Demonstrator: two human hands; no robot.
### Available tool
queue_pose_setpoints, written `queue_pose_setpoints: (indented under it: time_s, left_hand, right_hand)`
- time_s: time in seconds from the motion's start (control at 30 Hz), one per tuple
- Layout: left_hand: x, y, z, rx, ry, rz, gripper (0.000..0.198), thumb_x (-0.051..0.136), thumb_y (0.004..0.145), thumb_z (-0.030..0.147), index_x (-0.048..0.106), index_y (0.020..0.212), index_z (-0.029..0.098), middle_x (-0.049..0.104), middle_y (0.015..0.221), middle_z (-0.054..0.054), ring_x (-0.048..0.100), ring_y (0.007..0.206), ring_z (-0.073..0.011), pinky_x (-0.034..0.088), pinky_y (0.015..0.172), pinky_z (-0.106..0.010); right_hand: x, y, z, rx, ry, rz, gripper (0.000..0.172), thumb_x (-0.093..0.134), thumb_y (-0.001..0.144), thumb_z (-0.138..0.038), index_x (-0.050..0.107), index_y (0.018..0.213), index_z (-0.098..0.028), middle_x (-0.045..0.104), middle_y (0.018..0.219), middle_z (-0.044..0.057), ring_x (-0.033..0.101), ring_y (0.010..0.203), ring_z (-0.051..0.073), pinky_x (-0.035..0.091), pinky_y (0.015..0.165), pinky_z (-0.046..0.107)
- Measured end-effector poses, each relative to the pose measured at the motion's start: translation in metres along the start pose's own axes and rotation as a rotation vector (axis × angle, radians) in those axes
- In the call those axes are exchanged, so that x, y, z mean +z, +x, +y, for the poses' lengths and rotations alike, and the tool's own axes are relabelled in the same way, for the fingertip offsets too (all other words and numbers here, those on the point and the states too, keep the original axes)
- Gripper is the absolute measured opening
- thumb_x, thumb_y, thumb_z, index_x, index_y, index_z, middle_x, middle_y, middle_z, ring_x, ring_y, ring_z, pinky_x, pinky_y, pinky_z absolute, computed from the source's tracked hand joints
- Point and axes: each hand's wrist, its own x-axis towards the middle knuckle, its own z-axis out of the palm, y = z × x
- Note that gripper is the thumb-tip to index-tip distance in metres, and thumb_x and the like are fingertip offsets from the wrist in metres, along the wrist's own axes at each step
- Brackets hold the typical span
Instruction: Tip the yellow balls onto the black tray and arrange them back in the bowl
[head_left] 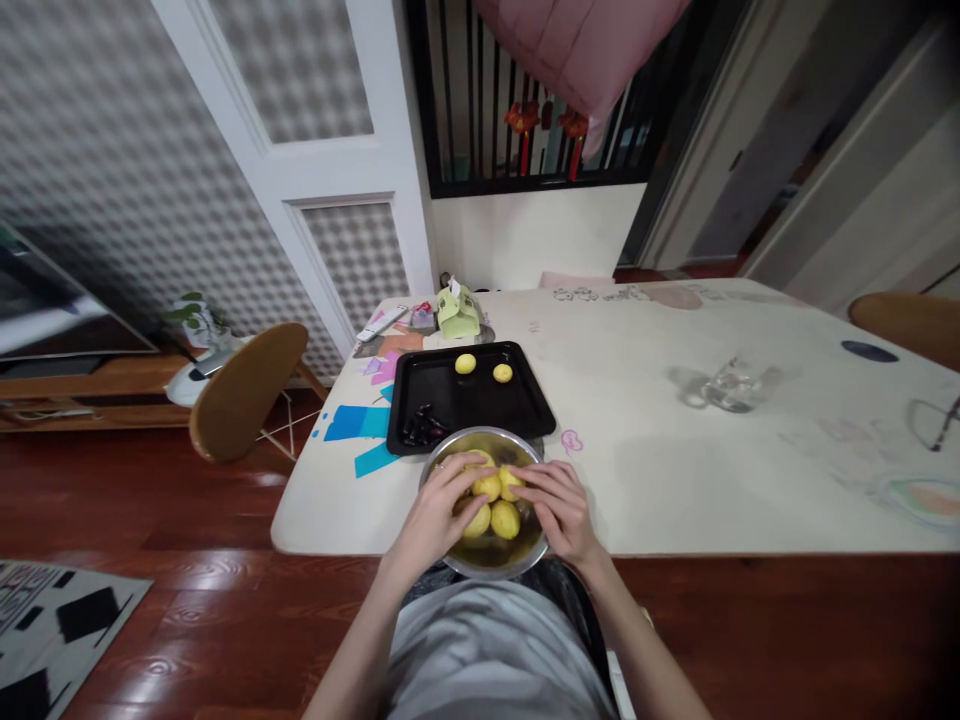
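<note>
A steel bowl (450, 455) sits at the table's near edge, holding several yellow dough balls (505, 520). My left hand (439, 510) and my right hand (559, 508) both reach into the bowl, fingers curled together around one yellow ball (491, 485) between them. Just behind the bowl lies a black baking tray (525, 400) with two yellow balls (466, 364) at its far side and a heap of dark pieces (421, 428) at its near left corner.
The white table (675, 470) also bears a clear glass (731, 388), spectacles (934, 420), blue paper scraps (358, 424), a green packet (457, 312) and a remote. A wooden chair (244, 390) stands to the left, another at far right.
</note>
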Motion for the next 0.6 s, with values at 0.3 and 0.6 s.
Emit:
queue_pose_setpoints:
  time_s: [0.3, 0.6]
  left_hand:
    - [0.0040, -0.0030, -0.0031, -0.036, 0.034, 0.024, 0.017, 0.061, 0.106, 0.030, 0.071, 0.117, 0.022, 0.075, 0.120, -0.010, 0.071, 0.111, -0.0252, 0.056, 0.099, -0.040]
    - [0.0054, -0.0061, -0.0045, -0.009, 0.042, 0.079, 0.021, 0.065, 0.103, 0.031, 0.075, 0.120, 0.024, 0.076, 0.124, -0.009, 0.071, 0.116, -0.0266, 0.055, 0.102, -0.043]
  right_hand:
    - [0.0000, -0.0025, 0.0018, 0.008, 0.003, 0.010, 0.036, 0.048, 0.099, -0.018, 0.078, 0.120, -0.025, 0.080, 0.123, 0.008, 0.072, 0.109, 0.027, 0.053, 0.091, 0.049]
    - [0.0000, -0.0021, 0.0014, 0.009, -0.006, 0.020, 0.037, 0.047, 0.101, -0.020, 0.078, 0.120, -0.025, 0.080, 0.123, 0.009, 0.072, 0.109, 0.027, 0.055, 0.091, 0.049]
